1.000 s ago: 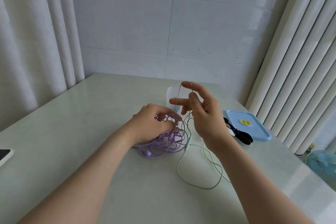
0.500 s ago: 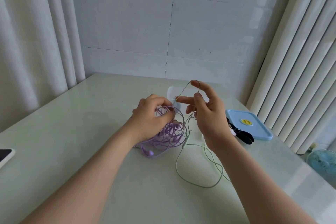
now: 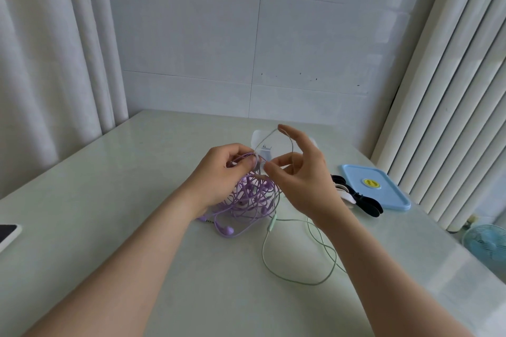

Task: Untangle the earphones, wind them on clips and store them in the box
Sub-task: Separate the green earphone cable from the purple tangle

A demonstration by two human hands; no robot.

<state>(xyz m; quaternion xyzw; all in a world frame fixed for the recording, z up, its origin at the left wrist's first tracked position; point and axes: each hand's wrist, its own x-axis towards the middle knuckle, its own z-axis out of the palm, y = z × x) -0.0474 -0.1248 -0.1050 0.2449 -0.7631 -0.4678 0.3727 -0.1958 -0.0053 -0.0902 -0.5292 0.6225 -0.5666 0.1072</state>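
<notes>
- Left hand [image 3: 223, 172]: above the middle of the surface [image 3: 109, 186]; fingers [image 3: 246, 162] curled and clamped on strands at the top of the purple earphones.
- Purple earphones [image 3: 253, 197]: a loose tangled ball of cable, lifted at the top by the left hand, lower loops resting on the surface; one earbud lies at the near left edge of the tangle.
- Right hand [image 3: 304, 186]: just right of the tangle; index finger raised, the thumb and another fingertip drawn close together below it. Whether they pinch the cable cannot be told.
- Green earphones [image 3: 301, 265]: one thin strand hooked over the raised right index finger and running down to the left hand; the rest, with the inline remote, lies in open loops on the surface beneath the right forearm, touching the purple tangle at its right edge.
- Box [image 3: 258, 136]: clear, open, standing behind both hands, partly hidden by them.
- Lid [image 3: 383, 189]: light blue with a yellow sticker, flat on the surface at the right.
- Clips [image 3: 364, 201]: black and white, heaped against the lid's left edge.
- Phone [image 3: 8, 235]: at the left edge of the surface, cut off by the frame.
- Fan [image 3: 486, 243]: pale blue, beyond the surface at lower right.
</notes>
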